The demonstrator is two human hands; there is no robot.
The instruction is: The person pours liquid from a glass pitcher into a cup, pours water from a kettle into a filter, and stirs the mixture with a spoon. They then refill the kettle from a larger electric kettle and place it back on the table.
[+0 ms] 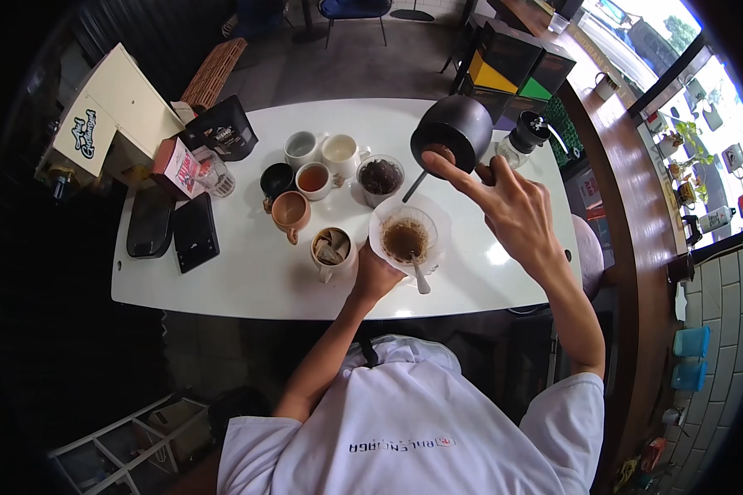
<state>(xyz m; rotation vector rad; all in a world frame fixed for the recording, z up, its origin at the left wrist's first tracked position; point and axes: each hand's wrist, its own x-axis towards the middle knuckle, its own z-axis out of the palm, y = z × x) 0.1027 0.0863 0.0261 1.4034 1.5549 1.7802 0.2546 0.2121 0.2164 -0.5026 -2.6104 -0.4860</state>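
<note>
Right hand (513, 210) grips kettle (454, 124); left hand (378, 276), closure hidden, meets dripper (439, 231) near table (223, 289) front edge. Overtilting risks overflow.

Likely a café: black kettle (469, 120), clustered mugs (291, 212), hand grinder (518, 147), wooden window counter (623, 190).

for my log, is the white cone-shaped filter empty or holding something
Holding something: muddy brown contents show inside the white cone-shaped filter, and a silver metal spoon leans in it, handle over the rim.
</note>
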